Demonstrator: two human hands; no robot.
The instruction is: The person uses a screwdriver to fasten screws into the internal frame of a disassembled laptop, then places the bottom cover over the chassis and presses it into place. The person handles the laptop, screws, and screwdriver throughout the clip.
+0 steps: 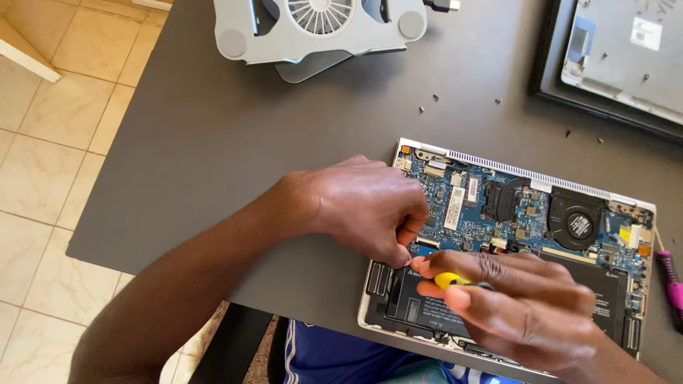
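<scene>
A yellow-handled screwdriver point(455, 279) is pinched in the right hand point(519, 306), over the black battery point(498, 299) at 6 o'clock of the opened laptop point(512, 242). The left hand point(363, 206) grip is pressed together at the tool's tip. Loose screws point(434, 98) lie on the dark surface point(213, 142) at 12 o'clock.

Dark grey bench point(235, 142) filling most of the view, matte and evenly lit by soft daylight. Beige tiled floor point(50, 163) with pale grout lines at nine o'clock, running from top edge to bottom. White furniture edge point(25, 58) cutting in at ten o'clock. Dark chair part point(231, 348) showing below the bench's near edge at seven o'clock. No walls or windows in view.
</scene>
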